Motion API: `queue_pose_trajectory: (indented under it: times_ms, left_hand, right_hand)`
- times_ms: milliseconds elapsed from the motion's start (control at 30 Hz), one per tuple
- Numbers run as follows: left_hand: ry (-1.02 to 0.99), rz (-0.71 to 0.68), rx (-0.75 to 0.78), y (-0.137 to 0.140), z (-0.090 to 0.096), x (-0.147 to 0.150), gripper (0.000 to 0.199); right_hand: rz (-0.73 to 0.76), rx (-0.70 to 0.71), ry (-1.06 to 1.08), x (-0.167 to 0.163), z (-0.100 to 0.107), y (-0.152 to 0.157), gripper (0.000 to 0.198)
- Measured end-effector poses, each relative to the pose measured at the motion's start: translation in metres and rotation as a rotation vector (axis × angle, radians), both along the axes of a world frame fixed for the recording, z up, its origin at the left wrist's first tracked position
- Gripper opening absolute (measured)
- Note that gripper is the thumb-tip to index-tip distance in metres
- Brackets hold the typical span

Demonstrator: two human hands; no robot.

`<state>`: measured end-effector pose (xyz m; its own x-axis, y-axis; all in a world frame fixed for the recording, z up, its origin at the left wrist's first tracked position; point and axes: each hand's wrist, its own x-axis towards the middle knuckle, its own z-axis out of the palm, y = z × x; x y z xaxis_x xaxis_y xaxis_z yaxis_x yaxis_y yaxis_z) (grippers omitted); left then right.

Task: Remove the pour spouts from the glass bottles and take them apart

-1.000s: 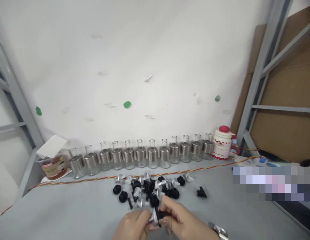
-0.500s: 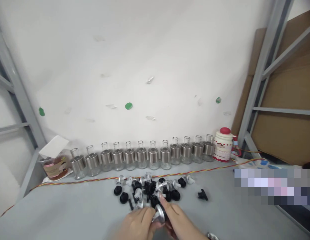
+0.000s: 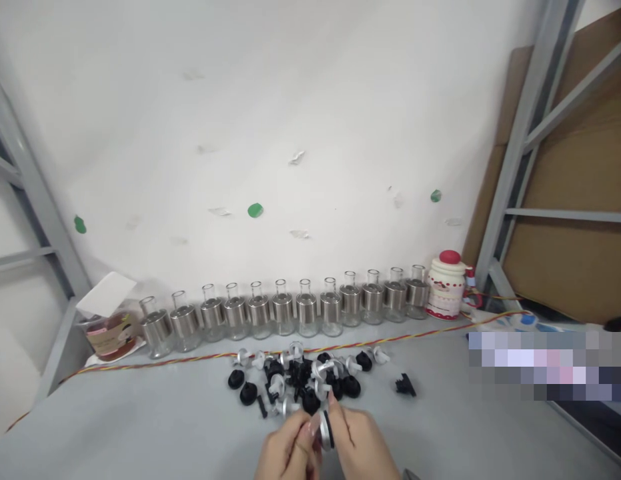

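Close together at the bottom middle, my left hand (image 3: 287,448) and my right hand (image 3: 360,437) both grip a round bottle-top part (image 3: 325,430) with a silver rim and a black side. My left fingers pinch its silver side, and my right hand is closed round the black side. Its underside is hidden by my fingers. Just beyond my hands lies a loose pile of parts: black domed caps (image 3: 248,393), clear plastic stoppers with silver rims (image 3: 277,385) and small black pieces (image 3: 301,375).
A row of glass bottles with metal bands (image 3: 259,310) lines the wall. At its right end stands a cream jar with a red lid (image 3: 447,287); at its left, a tub with a brown label (image 3: 113,337). A twisted red-yellow wire (image 3: 190,360) crosses the table (image 3: 155,420). One black piece (image 3: 405,385) lies apart.
The silver-rimmed part has turned more edge-on between my hands. My left hand has shifted slightly right and its fingers have changed their hold.
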<state>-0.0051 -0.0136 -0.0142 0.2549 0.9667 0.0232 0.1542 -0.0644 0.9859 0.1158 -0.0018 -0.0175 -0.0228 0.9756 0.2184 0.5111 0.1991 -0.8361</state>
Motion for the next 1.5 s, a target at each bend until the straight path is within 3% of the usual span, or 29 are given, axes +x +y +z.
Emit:
queue_pose_trajectory:
  times_ms: [267,333,433,500,600,667,700,767,833,933,1000,1200,1367,1500]
  left_hand:
    - [-0.306,-0.23,-0.349,0.012,0.007,-0.005,0.052]
    - [-0.324,-0.261,-0.375,0.011,0.006,-0.005,0.051]
    - [-0.14,-0.187,-0.193,0.007,0.005,-0.009,0.046]
    - [0.16,-0.124,0.175,0.006,0.006,-0.016,0.039]
    - [0.581,-0.067,0.846,0.007,0.01,-0.029,0.03]
    - [0.701,-0.04,1.078,0.009,0.013,-0.033,0.026]
    - [0.723,-0.038,1.107,0.01,0.013,-0.033,0.026]
    - [0.715,-0.065,1.017,0.01,0.012,-0.031,0.025]
    - [0.639,-0.083,0.792,0.009,0.01,-0.027,0.024]
    - [0.429,-0.047,0.454,0.009,0.011,-0.025,0.029]
    - [0.321,-0.042,0.373,0.009,0.015,-0.025,0.034]
    - [0.347,-0.045,0.547,0.008,0.021,-0.029,0.026]
    - [0.263,-0.024,0.594,0.006,0.019,-0.028,0.032]
    - [0.293,0.027,0.66,0.007,0.014,-0.026,0.039]
  right_hand:
    - [0.096,0.582,-0.337,0.011,-0.002,-0.006,0.047]
    - [0.142,0.603,-0.315,0.012,0.003,-0.006,0.044]
    - [0.161,0.353,-0.08,0.009,0.015,-0.009,0.044]
    - [0.133,0.078,0.18,0.002,0.021,-0.01,0.045]
    - [0.133,-0.342,0.508,-0.007,0.02,-0.01,0.05]
    - [0.169,-0.527,0.62,-0.01,0.015,-0.007,0.051]
    - [0.192,-0.575,0.651,-0.01,0.011,-0.005,0.051]
    - [0.229,-0.62,0.692,-0.009,0.006,-0.001,0.052]
    - [0.274,-0.623,0.704,-0.008,0.003,0.002,0.053]
    - [0.345,-0.558,0.686,-0.003,0.004,0.003,0.053]
    - [0.377,-0.493,0.649,0.0,0.008,0.001,0.051]
    - [0.431,-0.303,0.509,0.01,0.021,-0.007,0.037]
    - [0.407,-0.325,0.578,0.007,0.013,-0.002,0.044]
    - [0.507,-0.439,0.602,0.005,0.014,-0.004,0.059]
